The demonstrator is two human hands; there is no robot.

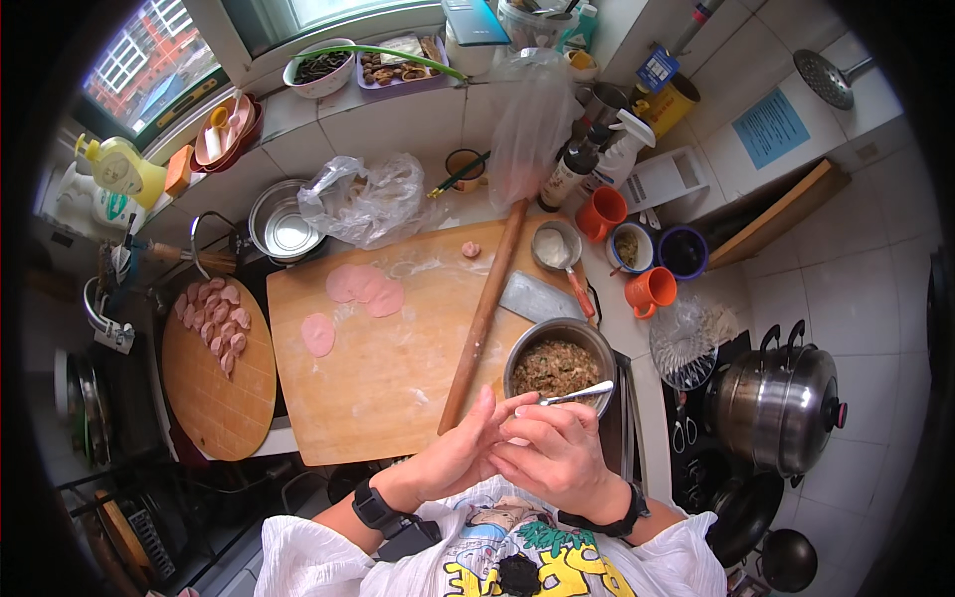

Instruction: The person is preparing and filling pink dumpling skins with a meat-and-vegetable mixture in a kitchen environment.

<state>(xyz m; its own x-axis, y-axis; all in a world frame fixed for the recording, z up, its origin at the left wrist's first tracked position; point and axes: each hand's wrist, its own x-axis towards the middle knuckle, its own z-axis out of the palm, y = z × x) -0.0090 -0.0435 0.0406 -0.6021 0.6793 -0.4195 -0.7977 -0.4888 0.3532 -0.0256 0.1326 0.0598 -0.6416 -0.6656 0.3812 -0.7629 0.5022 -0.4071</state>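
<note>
My left hand and my right hand meet in front of my chest, fingertips touching over the near edge of a steel bowl. Whatever may lie between the fingers is hidden. The steel bowl contains minced filling, and a metal spoon rests across its near side. Left of it a wooden rolling pin lies on a floured wooden board. Several pink dough wrappers overlap there, with one wrapper apart and a small dough lump farther back.
Pink dumplings sit in rows on a round wooden board at left. A dough scraper and a flour ladle lie behind the bowl. Orange mugs stand at right, near a steel steamer pot. Scissors lie nearby.
</note>
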